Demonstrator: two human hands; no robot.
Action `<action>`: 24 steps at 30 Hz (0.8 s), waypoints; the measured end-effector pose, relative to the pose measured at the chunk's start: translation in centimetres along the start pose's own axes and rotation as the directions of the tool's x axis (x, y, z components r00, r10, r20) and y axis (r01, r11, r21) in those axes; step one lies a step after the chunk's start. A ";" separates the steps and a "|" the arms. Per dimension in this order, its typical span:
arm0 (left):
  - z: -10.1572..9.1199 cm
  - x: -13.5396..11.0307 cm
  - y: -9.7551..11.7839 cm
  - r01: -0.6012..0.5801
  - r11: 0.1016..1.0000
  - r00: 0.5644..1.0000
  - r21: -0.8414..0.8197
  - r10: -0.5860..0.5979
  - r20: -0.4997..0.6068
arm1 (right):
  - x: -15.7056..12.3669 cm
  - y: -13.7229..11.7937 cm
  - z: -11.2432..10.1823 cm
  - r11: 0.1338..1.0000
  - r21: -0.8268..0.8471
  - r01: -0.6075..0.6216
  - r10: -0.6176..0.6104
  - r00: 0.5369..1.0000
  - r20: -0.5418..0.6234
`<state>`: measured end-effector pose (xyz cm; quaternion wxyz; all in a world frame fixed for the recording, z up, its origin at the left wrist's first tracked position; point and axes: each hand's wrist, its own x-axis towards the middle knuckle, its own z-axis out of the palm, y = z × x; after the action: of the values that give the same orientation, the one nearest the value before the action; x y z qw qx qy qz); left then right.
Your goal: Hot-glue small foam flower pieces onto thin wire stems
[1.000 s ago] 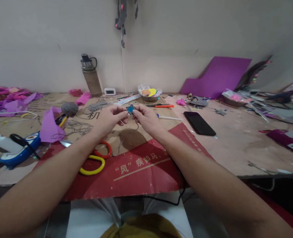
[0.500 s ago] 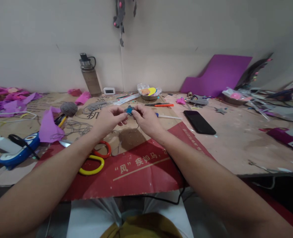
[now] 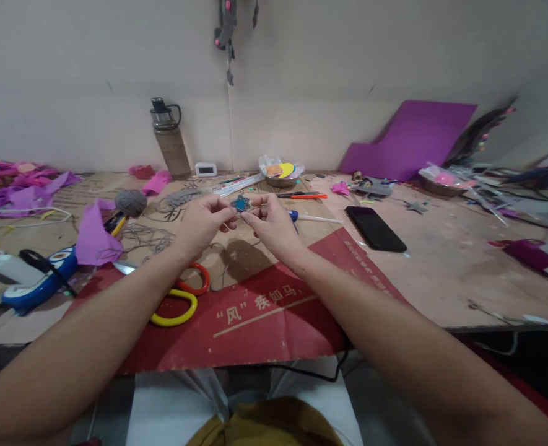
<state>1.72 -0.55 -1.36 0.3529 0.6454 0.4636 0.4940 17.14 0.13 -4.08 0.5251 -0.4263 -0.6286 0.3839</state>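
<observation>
Matt red cardboard sheet (image 3: 274, 322), glossy black phone (image 3: 376, 229), glossy plastic scissors (image 3: 181, 300)

Blue piece (image 3: 241, 203): too small to identify, its edges covered by fingertips of left hand (image 3: 204, 223) and right hand (image 3: 271, 224). Scissors (image 3: 194, 305): partly hidden behind left forearm. Grey hanging item (image 3: 227, 28): cut off by top edge.

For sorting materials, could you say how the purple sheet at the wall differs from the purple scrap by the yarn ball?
The purple sheet is large and flat; the purple scrap is small and crumpled. The sheet leans on the wall; the scrap lies on the table. Both are purple.
</observation>
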 end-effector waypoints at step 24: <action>0.3 -0.3 0.0 -0.054 0.998 0.997 0.022 0.055 -0.046 | -0.3 -0.9 0.4 0.999 -0.037 0.003 -0.007 0.993 -0.114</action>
<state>2.02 -0.81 -1.52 0.3216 0.6497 0.4589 0.5137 16.66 -0.46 -3.44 0.5533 -0.4556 -0.6055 0.3459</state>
